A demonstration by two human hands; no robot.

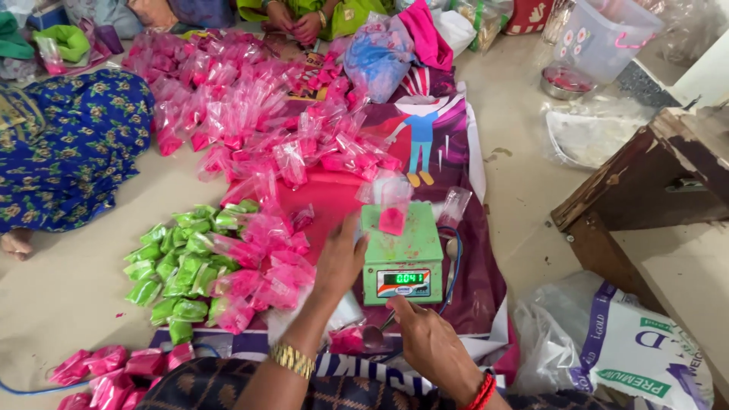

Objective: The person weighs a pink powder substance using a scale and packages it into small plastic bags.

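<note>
Head view: looking down at a floor workspace, person seated w/ both hands out front
Far left: another person's blue floral garment point(64, 144), not the wearer's
Green pile point(178, 262): filled green-powder packets heaped left of centre, looks done
Pink pile point(258, 114): many filled pink packets spread across mat to the back; more by the knee point(114, 372), so most packing seems finished
Left hand point(340, 258): fingers open, flat, gripping nothing, beside scale's left edge, over pink packets
Scale point(401, 258): small green digital scale, display lit
Packet on scale point(393, 209): clear bag part-filled w/ pink powder, upright on the pan, being weighed, not yet sealed as far as I can tell
Right hand point(431, 342): below scale front, fingers curled loosely near a spoon point(372, 334); grip unclear
Right: white sack point(630, 357), wooden stool point(645, 175)
</note>
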